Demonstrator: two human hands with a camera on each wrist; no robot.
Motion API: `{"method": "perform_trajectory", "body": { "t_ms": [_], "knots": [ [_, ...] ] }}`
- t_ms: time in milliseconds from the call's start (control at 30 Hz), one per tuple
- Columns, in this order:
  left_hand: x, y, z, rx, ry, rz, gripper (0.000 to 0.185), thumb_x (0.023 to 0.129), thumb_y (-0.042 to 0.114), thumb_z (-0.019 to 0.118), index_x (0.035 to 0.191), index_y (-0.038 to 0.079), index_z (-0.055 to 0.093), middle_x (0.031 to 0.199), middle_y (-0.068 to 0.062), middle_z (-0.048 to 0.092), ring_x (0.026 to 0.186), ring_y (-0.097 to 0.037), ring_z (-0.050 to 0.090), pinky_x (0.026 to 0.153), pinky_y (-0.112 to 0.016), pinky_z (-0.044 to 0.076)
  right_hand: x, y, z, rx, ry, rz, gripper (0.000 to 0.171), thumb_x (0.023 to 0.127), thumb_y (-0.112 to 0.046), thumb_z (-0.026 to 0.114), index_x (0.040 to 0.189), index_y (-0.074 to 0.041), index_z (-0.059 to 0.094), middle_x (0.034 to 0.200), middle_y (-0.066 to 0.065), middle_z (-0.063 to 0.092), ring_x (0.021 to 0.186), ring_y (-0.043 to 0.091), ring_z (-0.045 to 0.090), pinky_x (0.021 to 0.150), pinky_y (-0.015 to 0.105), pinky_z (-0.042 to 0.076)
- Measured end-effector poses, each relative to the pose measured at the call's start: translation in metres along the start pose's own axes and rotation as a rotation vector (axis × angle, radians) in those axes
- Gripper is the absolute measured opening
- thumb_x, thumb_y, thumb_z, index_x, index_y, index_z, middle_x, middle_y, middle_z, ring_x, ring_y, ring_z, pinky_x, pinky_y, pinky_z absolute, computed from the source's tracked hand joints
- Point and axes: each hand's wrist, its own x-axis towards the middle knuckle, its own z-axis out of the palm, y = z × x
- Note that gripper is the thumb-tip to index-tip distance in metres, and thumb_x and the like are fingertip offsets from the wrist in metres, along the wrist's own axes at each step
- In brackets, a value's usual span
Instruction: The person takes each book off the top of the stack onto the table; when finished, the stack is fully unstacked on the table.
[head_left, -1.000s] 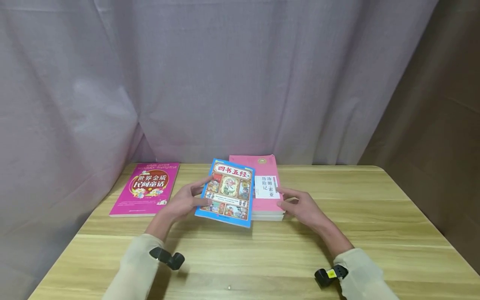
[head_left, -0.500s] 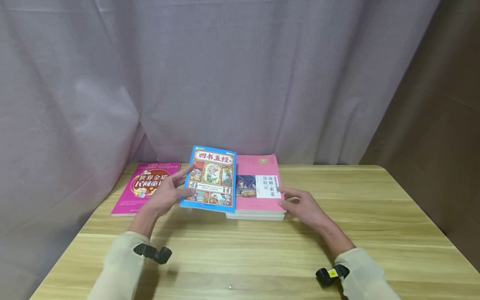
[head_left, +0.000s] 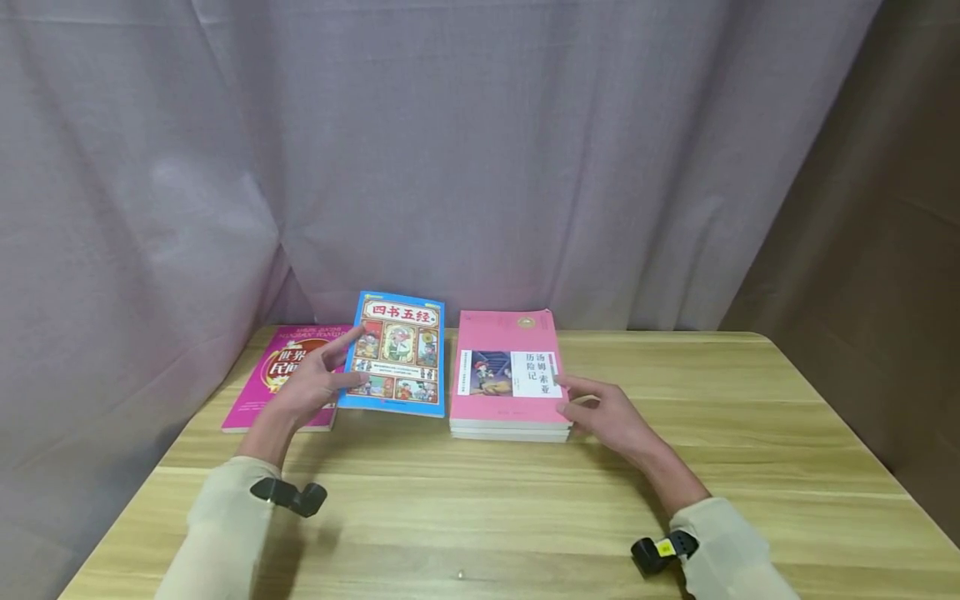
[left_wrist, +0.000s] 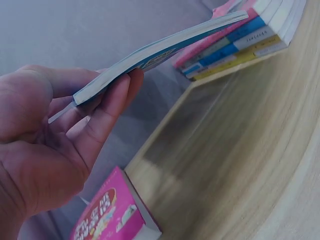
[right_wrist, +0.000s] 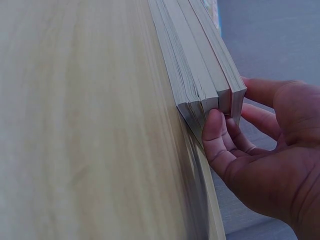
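Observation:
My left hand [head_left: 303,387] holds a thin blue comic-style book [head_left: 397,354] by its left edge, cover up and raised off the table. In the left wrist view, fingertips [left_wrist: 120,92] press under that book. A stack of books [head_left: 504,367] with a pink cover on top lies right of it. My right hand [head_left: 611,417] grips the stack's right edge, and in the right wrist view its fingers [right_wrist: 215,130] bend against the page edges. A magenta book [head_left: 251,400] lies flat on the left, partly hidden behind my left hand and the blue book.
The wooden table [head_left: 480,508] runs back to a grey curtain [head_left: 450,167] right behind the books. At the right hangs a darker curtain [head_left: 862,217]. Black wrist cameras [head_left: 292,496] are strapped over both sleeves.
My left hand has carried the blue book leftward off the pink-topped stack, uncovering its cover picture, and now overlaps more of the magenta book. My right hand has stayed at the stack's edge.

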Motion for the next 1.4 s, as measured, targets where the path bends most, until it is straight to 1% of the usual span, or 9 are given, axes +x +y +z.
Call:
{"method": "perform_trajectory", "body": {
  "t_ms": [200, 300, 367, 500, 600, 700, 800, 967, 1400],
  "knots": [
    [0.006, -0.013, -0.001, -0.014, -0.025, 0.002, 0.087, 0.098, 0.0, 0.07, 0.169, 0.023, 0.026, 0.16, -0.03, 0.046, 0.088, -0.005, 0.072, 0.071, -0.018, 0.058, -0.002, 0.0, 0.001, 0.016, 0.001, 0.002, 0.059, 0.102, -0.014, 0.07, 0.156, -0.003, 0.05, 0.134, 0.028, 0.057, 0.087, 0.021, 0.07, 0.073, 0.035, 0.063],
    [0.011, -0.021, 0.002, -0.029, -0.05, 0.006, 0.087, 0.098, -0.002, 0.068, 0.17, 0.019, 0.023, 0.159, -0.032, 0.045, 0.08, -0.003, 0.068, 0.064, -0.016, 0.054, -0.003, 0.001, 0.002, 0.014, 0.006, 0.007, 0.059, 0.101, -0.014, 0.07, 0.155, -0.003, 0.051, 0.134, 0.028, 0.057, 0.084, 0.021, 0.069, 0.072, 0.034, 0.062],
    [0.013, -0.025, 0.004, -0.021, -0.056, 0.0, 0.087, 0.098, -0.003, 0.068, 0.17, 0.018, 0.024, 0.159, -0.031, 0.046, 0.074, -0.003, 0.064, 0.056, -0.016, 0.047, -0.003, 0.001, 0.003, 0.012, 0.007, 0.008, 0.059, 0.101, -0.014, 0.07, 0.155, -0.003, 0.051, 0.134, 0.028, 0.057, 0.084, 0.021, 0.069, 0.073, 0.034, 0.062],
    [0.017, -0.029, 0.008, 0.007, -0.052, -0.047, 0.085, 0.099, -0.002, 0.067, 0.169, 0.021, 0.026, 0.154, -0.03, 0.052, 0.065, -0.003, 0.058, 0.048, -0.017, 0.036, -0.003, 0.002, 0.002, 0.009, 0.003, 0.012, 0.058, 0.102, -0.016, 0.07, 0.156, -0.004, 0.051, 0.133, 0.027, 0.057, 0.086, 0.022, 0.07, 0.074, 0.035, 0.063],
    [0.02, -0.03, 0.011, 0.024, -0.044, -0.085, 0.085, 0.099, -0.002, 0.066, 0.169, 0.023, 0.026, 0.155, -0.028, 0.052, 0.062, -0.005, 0.056, 0.047, -0.018, 0.035, -0.002, 0.001, 0.002, 0.002, 0.003, 0.017, 0.058, 0.102, -0.018, 0.07, 0.156, -0.006, 0.051, 0.133, 0.027, 0.058, 0.088, 0.021, 0.07, 0.076, 0.035, 0.063],
    [0.023, -0.028, 0.014, 0.083, -0.045, -0.093, 0.084, 0.099, -0.002, 0.066, 0.169, 0.02, 0.026, 0.155, -0.031, 0.05, 0.074, -0.008, 0.063, 0.056, -0.018, 0.05, -0.002, 0.001, 0.0, -0.007, 0.003, 0.023, 0.059, 0.102, -0.019, 0.07, 0.157, -0.007, 0.051, 0.134, 0.026, 0.058, 0.088, 0.021, 0.071, 0.076, 0.034, 0.062],
    [0.027, -0.026, 0.018, 0.168, -0.032, -0.108, 0.083, 0.098, -0.002, 0.068, 0.169, 0.017, 0.028, 0.152, -0.034, 0.05, 0.094, -0.017, 0.07, 0.073, -0.025, 0.06, -0.001, 0.0, 0.0, 0.0, 0.003, 0.019, 0.059, 0.102, -0.019, 0.071, 0.156, -0.007, 0.051, 0.135, 0.026, 0.057, 0.088, 0.021, 0.071, 0.076, 0.035, 0.062],
    [0.029, -0.025, 0.021, 0.309, 0.011, -0.133, 0.081, 0.097, 0.001, 0.07, 0.167, 0.015, 0.032, 0.15, -0.036, 0.051, 0.112, -0.031, 0.067, 0.087, -0.033, 0.06, 0.004, -0.001, 0.0, 0.026, -0.004, 0.005, 0.062, 0.101, -0.019, 0.074, 0.157, -0.005, 0.05, 0.137, 0.028, 0.056, 0.09, 0.022, 0.071, 0.074, 0.036, 0.062],
    [0.033, -0.025, 0.026, 0.47, 0.064, -0.146, 0.082, 0.093, 0.005, 0.075, 0.165, 0.01, 0.036, 0.138, -0.037, 0.059, 0.106, -0.035, 0.068, 0.093, -0.046, 0.059, 0.011, -0.001, 0.006, 0.004, 0.06, -0.003, 0.063, 0.098, -0.019, 0.077, 0.155, -0.006, 0.053, 0.129, 0.025, 0.059, 0.089, 0.022, 0.069, 0.067, 0.033, 0.061]
  ]
}}
